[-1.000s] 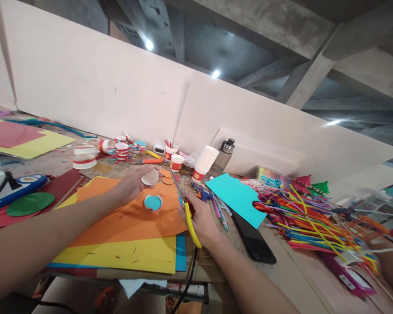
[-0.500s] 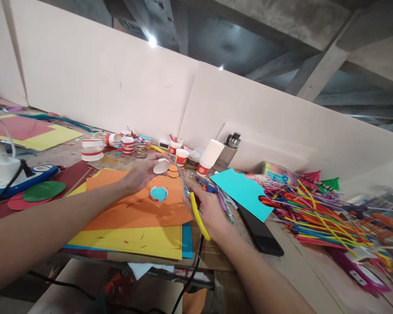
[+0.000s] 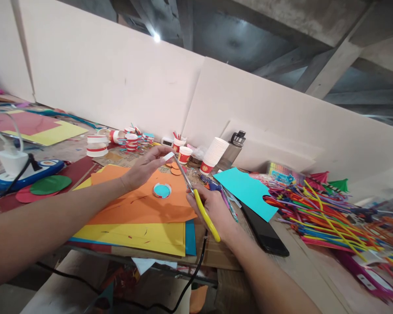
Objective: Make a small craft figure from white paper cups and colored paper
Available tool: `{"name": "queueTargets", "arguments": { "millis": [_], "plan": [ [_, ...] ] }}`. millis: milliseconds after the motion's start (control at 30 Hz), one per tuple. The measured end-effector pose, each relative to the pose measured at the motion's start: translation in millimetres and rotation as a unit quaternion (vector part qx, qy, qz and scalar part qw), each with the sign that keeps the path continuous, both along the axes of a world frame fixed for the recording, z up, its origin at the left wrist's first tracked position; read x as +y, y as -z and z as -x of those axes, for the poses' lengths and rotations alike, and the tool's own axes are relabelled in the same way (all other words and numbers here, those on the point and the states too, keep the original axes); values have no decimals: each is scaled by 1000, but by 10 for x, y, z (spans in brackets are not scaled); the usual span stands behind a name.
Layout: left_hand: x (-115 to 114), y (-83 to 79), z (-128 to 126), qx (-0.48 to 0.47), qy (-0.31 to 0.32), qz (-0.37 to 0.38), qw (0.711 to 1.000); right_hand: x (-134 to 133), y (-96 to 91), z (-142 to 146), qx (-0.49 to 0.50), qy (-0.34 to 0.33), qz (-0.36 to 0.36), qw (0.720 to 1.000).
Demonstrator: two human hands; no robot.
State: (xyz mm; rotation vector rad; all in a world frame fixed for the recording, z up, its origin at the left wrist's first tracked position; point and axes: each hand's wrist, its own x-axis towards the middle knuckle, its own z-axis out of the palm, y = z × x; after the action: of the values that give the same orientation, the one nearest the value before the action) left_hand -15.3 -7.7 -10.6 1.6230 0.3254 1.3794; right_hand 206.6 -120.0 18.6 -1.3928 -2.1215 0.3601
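Above the orange paper (image 3: 134, 209), the left hand (image 3: 144, 168) has its fingers pinched on a cup piece (image 3: 168, 157). The right hand (image 3: 212, 209) clamps the scissors (image 3: 199, 205), the cut apparently unstarted. A blue ring (image 3: 162, 190) on the paper looks done.

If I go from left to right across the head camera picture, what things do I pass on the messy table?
First a white plug → green paper circle → left hand pinching a white paper piece → scissors in the right hand → turquoise paper → pile of colourful sticks.
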Motion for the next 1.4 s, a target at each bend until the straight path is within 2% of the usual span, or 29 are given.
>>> {"name": "queueTargets", "arguments": {
  "millis": [333,567,967,1233,1400],
  "plan": [
    [20,28,-2,4,8,-11,1000,-26,-26,46,32,-24,6,999],
    [41,42,6,20,6,-12,1000,-45,-17,61,35,-8,20,999],
    [-28,-30,-35,-3,12,33,999,-26,9,55,13,-7,-43,999],
    [-40,-34,-21,7,29,44,999,24,79,-10,-3,-14,-48,999],
    [-40,-38,-11,3,36,39,999,14,39,0,16,-18,-43,999]
  ]
}}
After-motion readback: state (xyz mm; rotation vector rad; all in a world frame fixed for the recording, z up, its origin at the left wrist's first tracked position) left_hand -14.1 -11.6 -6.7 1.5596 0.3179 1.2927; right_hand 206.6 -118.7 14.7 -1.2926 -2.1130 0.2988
